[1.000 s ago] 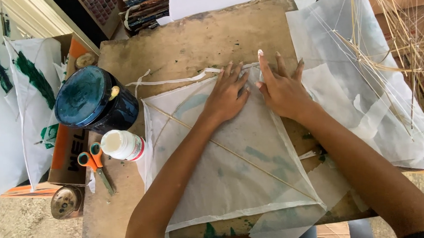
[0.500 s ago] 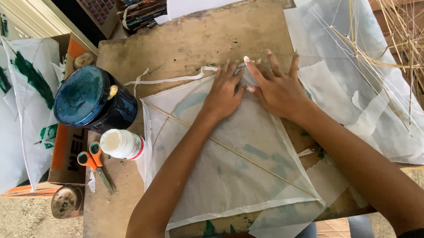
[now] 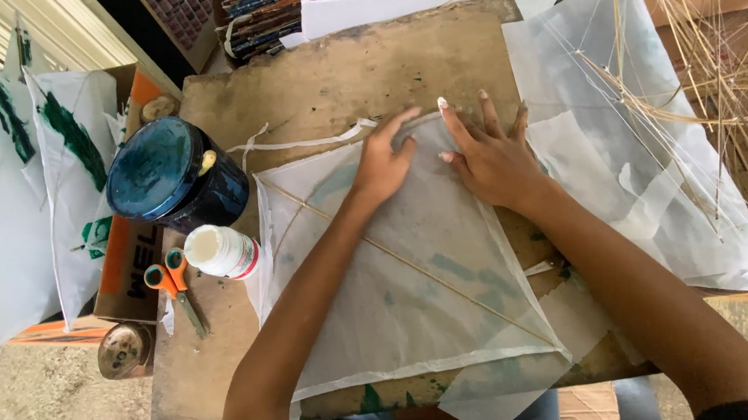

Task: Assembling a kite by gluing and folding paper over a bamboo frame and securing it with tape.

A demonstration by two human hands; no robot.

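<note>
You are looking down on a worn, stained wooden board [image 3: 340, 74] that serves as your worktable, with rough ground below it on the near left and a row of white paper kites with green markings [image 3: 18, 197] lying off its left edge. To the far right, a heap of white translucent paper sheets [image 3: 649, 176] overlaps the board, and a bundle of thin pale bamboo sticks [image 3: 711, 68] fans across them.

In the middle lies the white tissue-paper kite with a thin stick spine [image 3: 414, 294], flat on the board, its far corner under your hands. Your left hand [image 3: 384, 162] rests on that far corner with the fingers loosely curled, pressing the paper down. Your right hand [image 3: 492, 155] lies just beside it, flat, fingers spread apart, palm on the paper; neither hand is clamped around anything.

Left of the kite stands a round dark blue lidded tin [image 3: 168, 175]. Just near of it lies a small white plastic glue bottle [image 3: 221, 252] on its side, and beside that a pair of orange-handled scissors [image 3: 174, 287].
</note>
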